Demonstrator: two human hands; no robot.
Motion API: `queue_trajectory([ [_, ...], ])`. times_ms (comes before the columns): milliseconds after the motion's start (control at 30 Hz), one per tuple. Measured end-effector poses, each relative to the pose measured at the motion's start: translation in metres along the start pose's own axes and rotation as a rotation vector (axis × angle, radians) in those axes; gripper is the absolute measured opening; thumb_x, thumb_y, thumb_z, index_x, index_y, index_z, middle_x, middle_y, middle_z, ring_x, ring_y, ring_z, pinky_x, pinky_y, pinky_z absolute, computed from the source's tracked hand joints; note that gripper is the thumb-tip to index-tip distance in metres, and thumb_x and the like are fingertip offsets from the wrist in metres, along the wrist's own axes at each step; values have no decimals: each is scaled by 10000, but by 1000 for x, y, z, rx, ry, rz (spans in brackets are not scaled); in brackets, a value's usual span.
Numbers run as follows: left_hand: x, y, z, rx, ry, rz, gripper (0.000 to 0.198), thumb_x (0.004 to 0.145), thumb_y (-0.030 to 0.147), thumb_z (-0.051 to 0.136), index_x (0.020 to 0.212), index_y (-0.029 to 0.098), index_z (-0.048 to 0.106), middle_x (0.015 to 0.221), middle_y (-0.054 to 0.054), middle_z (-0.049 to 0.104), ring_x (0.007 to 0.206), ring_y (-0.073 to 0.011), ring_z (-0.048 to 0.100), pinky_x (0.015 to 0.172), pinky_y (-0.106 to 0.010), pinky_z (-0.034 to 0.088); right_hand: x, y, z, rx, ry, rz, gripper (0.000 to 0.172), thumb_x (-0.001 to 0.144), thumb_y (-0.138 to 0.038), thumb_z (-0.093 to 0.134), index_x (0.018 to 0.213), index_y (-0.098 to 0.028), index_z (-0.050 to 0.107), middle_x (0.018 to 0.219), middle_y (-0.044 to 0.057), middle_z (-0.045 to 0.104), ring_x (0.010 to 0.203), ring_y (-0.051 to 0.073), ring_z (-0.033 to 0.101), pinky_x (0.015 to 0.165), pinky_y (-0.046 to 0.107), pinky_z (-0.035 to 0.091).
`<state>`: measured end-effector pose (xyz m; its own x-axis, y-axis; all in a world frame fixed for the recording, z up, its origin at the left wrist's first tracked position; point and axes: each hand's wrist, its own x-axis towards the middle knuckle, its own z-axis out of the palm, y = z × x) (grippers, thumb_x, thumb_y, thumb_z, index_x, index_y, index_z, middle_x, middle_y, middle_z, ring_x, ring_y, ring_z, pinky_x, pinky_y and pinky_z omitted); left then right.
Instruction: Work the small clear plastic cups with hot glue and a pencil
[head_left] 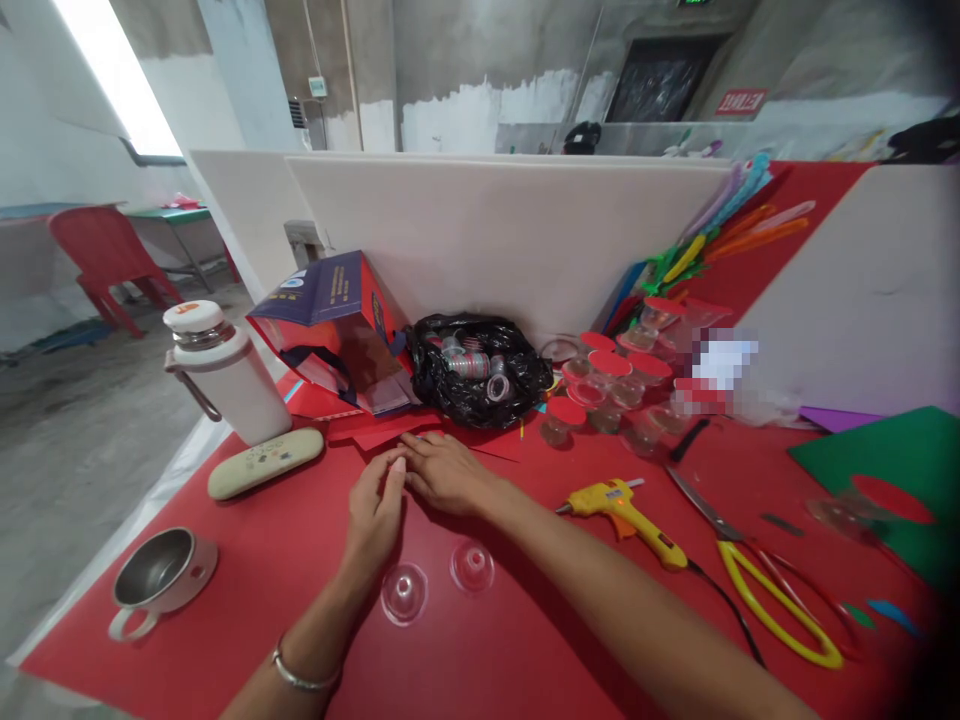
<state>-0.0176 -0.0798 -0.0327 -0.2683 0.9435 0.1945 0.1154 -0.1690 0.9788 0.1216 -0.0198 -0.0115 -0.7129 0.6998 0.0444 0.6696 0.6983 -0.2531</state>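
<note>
My left hand (pixel 377 503) has its thumb and fingers brought together at the middle of the table; whatever lies between them is hidden. My right hand (pixel 448 474) reaches across from the right, fingers stretched out and lying flat by the edge of some red paper sheets (pixel 375 432). The fingertips of both hands meet or nearly touch. Nearer to me, between my forearms, two clear plastic domed pieces (pixel 405 594) lie on the red table covering (pixel 420 670). Right of my right forearm is a yellow hot glue gun (pixel 626 512) on its side.
A black plastic bag (pixel 450 393) of clear small cups stands behind my hands. Red-lidded clear containers (pixel 609 363) cluster at back right. Yellow-handled scissors (pixel 780 600) lie right. At left are a metal mug (pixel 199 575), a pale case (pixel 266 463), a white flask (pixel 238 385) and a gift bag (pixel 315 295).
</note>
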Motion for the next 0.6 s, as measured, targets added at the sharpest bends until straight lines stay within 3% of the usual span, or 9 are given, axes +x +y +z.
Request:
queue_trajectory([
  [233, 13, -9, -10, 133, 25, -1, 188, 807, 319, 655, 934, 227, 759, 1087, -103, 736, 1067, -290, 642, 1062, -430, 426, 10, 7, -2, -7, 32, 26, 515, 1013, -266, 386, 1509, -133, 428, 1579, 145, 404, 1317, 294, 494, 1076, 460, 405],
  [467, 50, 0, -3, 379, -228, 100, 137, 723, 213, 694, 837, 253, 758, 1172, -107, 715, 1205, -328, 573, 1152, -438, 321, 12, 16, -12, -9, 45, 41, 500, 1016, -280, 424, 1487, -113, 452, 1532, 136, 478, 1373, 263, 459, 1129, 419, 376],
  [600, 75, 0, -2, 556, -335, 120, 215, 734, 211, 681, 937, 247, 745, 1159, -103, 728, 1147, -309, 622, 1100, -410, 380, 2, 24, -12, -11, 46, 94, 462, 1008, -255, 448, 1439, -99, 505, 1521, 165, 484, 1399, 242, 445, 1147, 390, 357],
])
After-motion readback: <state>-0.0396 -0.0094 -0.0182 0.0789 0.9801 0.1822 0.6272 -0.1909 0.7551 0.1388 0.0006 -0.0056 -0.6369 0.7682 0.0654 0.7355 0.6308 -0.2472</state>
